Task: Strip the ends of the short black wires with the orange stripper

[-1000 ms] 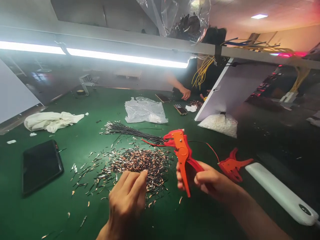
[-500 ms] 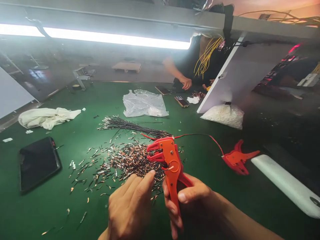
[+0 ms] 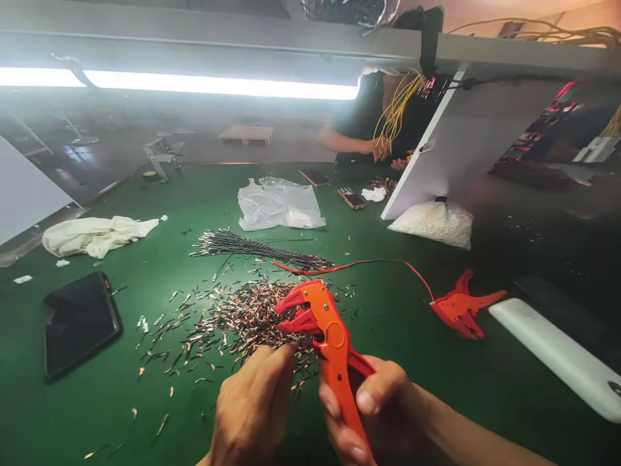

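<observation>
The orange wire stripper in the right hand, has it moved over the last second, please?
Yes. The orange wire stripper came left and down, over the pile of cut wire bits.

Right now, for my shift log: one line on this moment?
right hand: grips orange wire stripper | left hand: fingertips at copper-black wire-scrap pile | green mat

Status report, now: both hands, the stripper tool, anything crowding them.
Right hand gripping orange wire stripper. Left hand pinched at pile of cut wire bits, contents hidden. Second stripper and black phone lie apart.
</observation>
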Motion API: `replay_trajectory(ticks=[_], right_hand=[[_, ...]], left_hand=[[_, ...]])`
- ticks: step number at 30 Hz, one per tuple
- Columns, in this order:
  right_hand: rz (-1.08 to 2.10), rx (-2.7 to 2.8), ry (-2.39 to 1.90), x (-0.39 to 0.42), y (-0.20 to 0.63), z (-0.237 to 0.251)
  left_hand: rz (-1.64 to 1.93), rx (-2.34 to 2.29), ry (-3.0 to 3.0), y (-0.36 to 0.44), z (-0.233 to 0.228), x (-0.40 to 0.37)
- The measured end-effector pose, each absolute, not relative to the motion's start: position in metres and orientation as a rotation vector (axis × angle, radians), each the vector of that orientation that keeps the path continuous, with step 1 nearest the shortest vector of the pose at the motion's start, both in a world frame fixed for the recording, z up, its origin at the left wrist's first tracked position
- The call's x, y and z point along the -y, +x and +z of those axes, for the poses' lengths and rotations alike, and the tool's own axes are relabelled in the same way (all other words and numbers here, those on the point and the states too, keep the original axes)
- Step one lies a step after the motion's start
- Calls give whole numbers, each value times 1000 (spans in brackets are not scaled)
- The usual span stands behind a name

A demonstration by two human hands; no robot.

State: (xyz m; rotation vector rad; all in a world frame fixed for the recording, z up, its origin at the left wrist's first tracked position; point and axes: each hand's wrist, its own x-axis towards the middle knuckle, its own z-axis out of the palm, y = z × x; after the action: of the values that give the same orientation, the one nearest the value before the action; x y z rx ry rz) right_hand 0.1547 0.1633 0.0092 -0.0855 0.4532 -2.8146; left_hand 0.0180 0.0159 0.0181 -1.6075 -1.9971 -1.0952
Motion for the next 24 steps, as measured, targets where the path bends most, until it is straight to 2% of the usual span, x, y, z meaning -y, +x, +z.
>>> replay_trajectory(ticks=[6,10,16,24], right_hand=[[-2929,-711,118,-154,154,17],[-3011,-1009,325,-151,150,22],[-2961,-1011,339,-151,147,32],[-2929,-1035,366,-146,142,34]], left_hand=[[-1185,2089,-1569,27,20,-10],[-1435,2087,-1799,39,20,-14],[-1294,2255,-1863,46,17,-21],[-1467,2333,-1763,53,13,-20]])
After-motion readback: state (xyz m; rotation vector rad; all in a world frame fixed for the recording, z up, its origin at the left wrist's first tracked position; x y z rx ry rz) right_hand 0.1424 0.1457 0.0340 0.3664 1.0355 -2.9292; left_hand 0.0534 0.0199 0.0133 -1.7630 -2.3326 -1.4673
